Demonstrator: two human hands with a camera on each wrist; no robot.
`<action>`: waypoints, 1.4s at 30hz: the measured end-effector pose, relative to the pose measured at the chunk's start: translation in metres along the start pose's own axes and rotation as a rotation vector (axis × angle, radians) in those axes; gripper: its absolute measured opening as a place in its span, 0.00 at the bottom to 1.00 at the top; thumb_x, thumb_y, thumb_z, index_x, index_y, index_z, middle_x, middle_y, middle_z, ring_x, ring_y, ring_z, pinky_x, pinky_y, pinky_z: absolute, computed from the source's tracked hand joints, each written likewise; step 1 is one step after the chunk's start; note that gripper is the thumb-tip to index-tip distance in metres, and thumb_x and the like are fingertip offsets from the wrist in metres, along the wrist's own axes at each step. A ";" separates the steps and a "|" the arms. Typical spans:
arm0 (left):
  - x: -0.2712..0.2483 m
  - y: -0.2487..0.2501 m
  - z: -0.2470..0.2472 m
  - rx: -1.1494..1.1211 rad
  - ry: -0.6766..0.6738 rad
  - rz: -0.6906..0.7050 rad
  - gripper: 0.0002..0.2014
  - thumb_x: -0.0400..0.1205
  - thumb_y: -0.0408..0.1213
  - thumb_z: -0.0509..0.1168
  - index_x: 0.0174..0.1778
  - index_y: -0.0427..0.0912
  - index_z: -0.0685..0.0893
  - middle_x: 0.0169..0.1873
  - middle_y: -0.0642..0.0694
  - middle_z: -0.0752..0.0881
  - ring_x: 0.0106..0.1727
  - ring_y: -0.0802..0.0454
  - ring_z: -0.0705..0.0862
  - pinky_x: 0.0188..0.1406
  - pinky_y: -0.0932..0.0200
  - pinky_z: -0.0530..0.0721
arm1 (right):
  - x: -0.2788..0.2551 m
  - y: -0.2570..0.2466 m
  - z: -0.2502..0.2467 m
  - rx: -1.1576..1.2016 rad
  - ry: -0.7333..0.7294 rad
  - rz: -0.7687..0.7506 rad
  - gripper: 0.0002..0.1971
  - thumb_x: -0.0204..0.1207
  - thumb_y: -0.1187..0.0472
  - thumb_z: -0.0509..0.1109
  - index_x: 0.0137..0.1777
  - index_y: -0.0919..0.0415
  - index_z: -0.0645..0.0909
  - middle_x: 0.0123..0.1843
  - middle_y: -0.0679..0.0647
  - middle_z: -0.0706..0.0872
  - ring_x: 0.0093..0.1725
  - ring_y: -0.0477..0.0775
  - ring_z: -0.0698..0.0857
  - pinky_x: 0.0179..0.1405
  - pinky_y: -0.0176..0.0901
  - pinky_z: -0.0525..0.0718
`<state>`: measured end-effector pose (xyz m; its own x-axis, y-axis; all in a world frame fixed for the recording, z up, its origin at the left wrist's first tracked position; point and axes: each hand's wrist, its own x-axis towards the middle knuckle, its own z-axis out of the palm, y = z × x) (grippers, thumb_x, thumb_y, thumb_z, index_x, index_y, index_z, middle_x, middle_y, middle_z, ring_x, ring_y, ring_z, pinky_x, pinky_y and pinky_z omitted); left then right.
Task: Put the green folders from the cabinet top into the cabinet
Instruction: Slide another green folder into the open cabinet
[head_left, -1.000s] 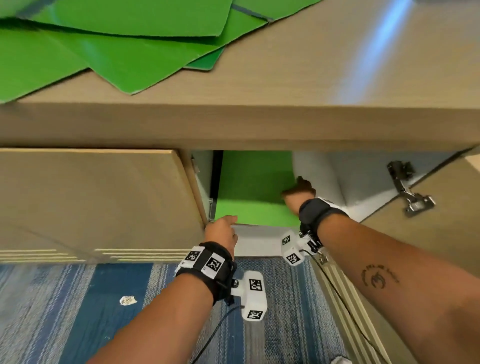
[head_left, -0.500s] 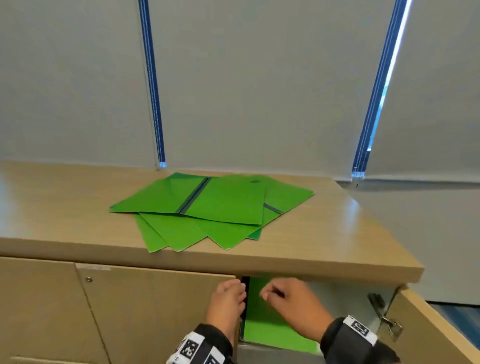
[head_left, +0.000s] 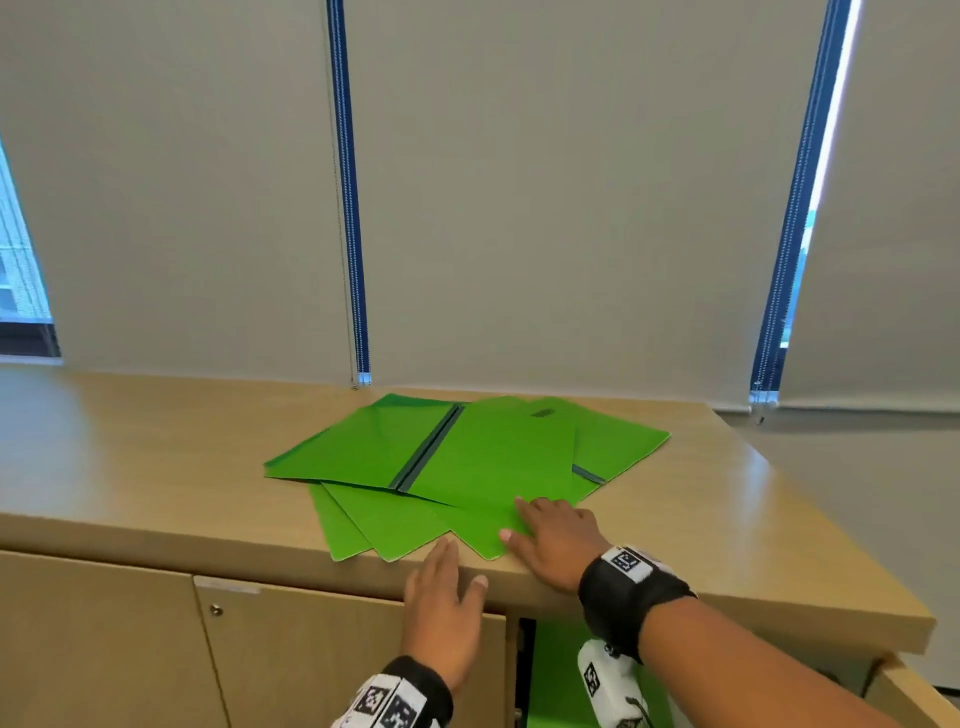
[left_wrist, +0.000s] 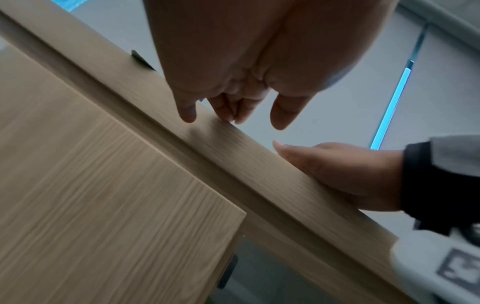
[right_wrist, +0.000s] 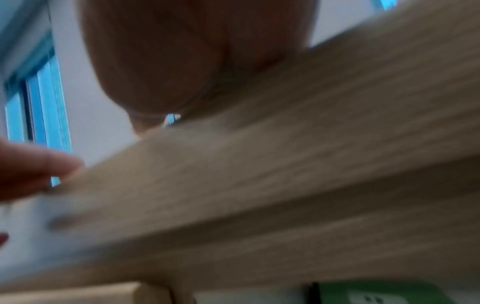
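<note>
Several green folders (head_left: 467, 462) lie fanned in a loose pile on the wooden cabinet top (head_left: 156, 467). My right hand (head_left: 540, 525) lies flat on the nearest folder's front corner, fingers straight and thumb spread. My left hand (head_left: 457, 564) hovers at the top's front edge just left of it, fingers extended, holding nothing. In the left wrist view its fingers (left_wrist: 187, 111) hang over that edge. One green folder (head_left: 556, 675) stands inside the cabinet below my right wrist, also showing as a green folder (right_wrist: 376, 292) in the blurred right wrist view.
The right cabinet door (head_left: 909, 696) stands open toward me. The doors to the left (head_left: 337, 665) are closed. Grey roller blinds (head_left: 571, 208) hang behind the cabinet top, which ends at a corner on the right (head_left: 924, 634).
Both hands have left the folder in the cabinet opening and risen to the cabinet top. My right hand now rests on the folder pile. My view has lifted from the floor.
</note>
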<state>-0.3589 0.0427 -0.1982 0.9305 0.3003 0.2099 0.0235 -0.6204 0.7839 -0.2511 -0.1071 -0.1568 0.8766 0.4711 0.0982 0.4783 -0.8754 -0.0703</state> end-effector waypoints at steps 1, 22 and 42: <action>0.005 0.002 0.000 0.025 0.003 -0.007 0.30 0.86 0.47 0.56 0.84 0.45 0.56 0.83 0.53 0.57 0.84 0.50 0.50 0.83 0.52 0.48 | -0.006 0.003 0.001 -0.024 0.019 -0.008 0.38 0.77 0.28 0.43 0.81 0.49 0.62 0.76 0.54 0.72 0.74 0.60 0.70 0.72 0.61 0.68; -0.019 0.028 0.003 -0.401 0.276 -0.285 0.42 0.75 0.27 0.74 0.82 0.49 0.62 0.72 0.39 0.63 0.57 0.44 0.76 0.65 0.55 0.76 | -0.127 0.080 -0.008 0.405 0.318 0.648 0.45 0.58 0.36 0.79 0.72 0.56 0.70 0.69 0.59 0.73 0.69 0.64 0.72 0.68 0.52 0.74; -0.078 0.035 -0.023 -0.083 0.166 -0.129 0.62 0.57 0.85 0.55 0.84 0.52 0.53 0.84 0.46 0.46 0.85 0.43 0.49 0.81 0.34 0.51 | -0.187 0.105 -0.006 1.820 0.204 0.447 0.25 0.67 0.76 0.64 0.65 0.66 0.79 0.67 0.69 0.83 0.70 0.76 0.77 0.68 0.79 0.72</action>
<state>-0.4395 0.0141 -0.1739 0.8487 0.4928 0.1923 0.1021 -0.5092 0.8546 -0.3648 -0.2875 -0.1766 0.9823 0.1335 -0.1312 -0.1679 0.3188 -0.9328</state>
